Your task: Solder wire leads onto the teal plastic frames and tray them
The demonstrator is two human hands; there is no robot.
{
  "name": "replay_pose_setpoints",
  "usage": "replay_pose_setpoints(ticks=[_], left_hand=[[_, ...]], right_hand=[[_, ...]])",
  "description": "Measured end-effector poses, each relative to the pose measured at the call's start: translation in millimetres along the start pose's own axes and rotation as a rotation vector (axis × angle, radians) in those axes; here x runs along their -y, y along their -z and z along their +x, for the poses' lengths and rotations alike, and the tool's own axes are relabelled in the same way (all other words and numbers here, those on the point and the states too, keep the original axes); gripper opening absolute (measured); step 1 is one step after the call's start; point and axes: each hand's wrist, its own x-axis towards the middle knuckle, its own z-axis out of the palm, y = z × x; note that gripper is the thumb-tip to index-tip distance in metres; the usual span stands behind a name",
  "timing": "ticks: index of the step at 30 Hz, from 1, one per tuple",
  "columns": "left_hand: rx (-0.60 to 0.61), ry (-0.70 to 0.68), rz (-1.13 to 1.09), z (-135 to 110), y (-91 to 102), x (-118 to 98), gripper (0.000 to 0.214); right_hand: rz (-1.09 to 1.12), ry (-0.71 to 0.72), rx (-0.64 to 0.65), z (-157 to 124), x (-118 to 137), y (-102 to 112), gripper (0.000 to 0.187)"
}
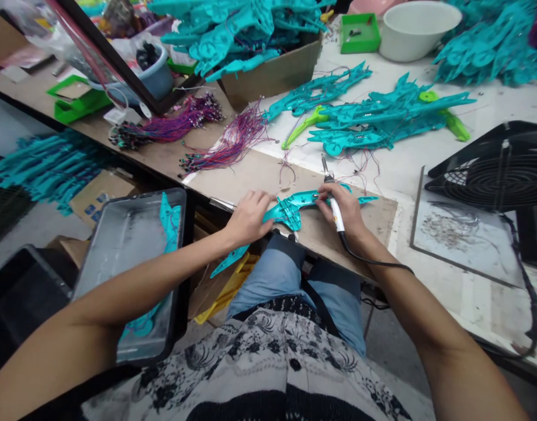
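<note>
Brown-and-white worktop (408, 169): open brown cardboard box (268, 82) heaped with turquoise plastic parts (233, 41) sits beyond and left of the black round-grilled fan (491, 169). Long thin turquoise plastic piece (290, 215) lies left of the fan at the near edge, left hand (250, 216) fingers gripping it. Right hand (349, 209) fingers grasp a slim white-handled soldering iron (336, 215), tip off the piece; can't tell if they pinch the piece too.

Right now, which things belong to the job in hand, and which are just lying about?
Job in hand: soldering iron in the right hand; turquoise part under the left hand; probably the purple-red wires.

Apparently lying about: white basin; green tray beside it; blue tub.
</note>
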Motion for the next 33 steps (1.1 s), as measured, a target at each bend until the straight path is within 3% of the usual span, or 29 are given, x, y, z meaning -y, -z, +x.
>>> replay_pose_setpoints(ticks=[3,9,20,33], left_hand=[[0.054,-0.103,0.110,-8,-8.2,-1,0.019],[0.019,-0.102,0.055,-1,-22.3,2,0.018],[-0.008,0.154,-0.186,14,-25.3,0,0.009],[0.017,0.154,-0.006,16,-24.0,-12,0.009]], right_hand=[[-0.017,0.013,0.017,1,-1,-1,0.018],[0.029,-0.024,0.002,1,0,-3,0.017],[0.065,-0.073,-0.002,2,1,-2,0.019],[0.046,-0.098,-0.024,1,5,0,0.019]])
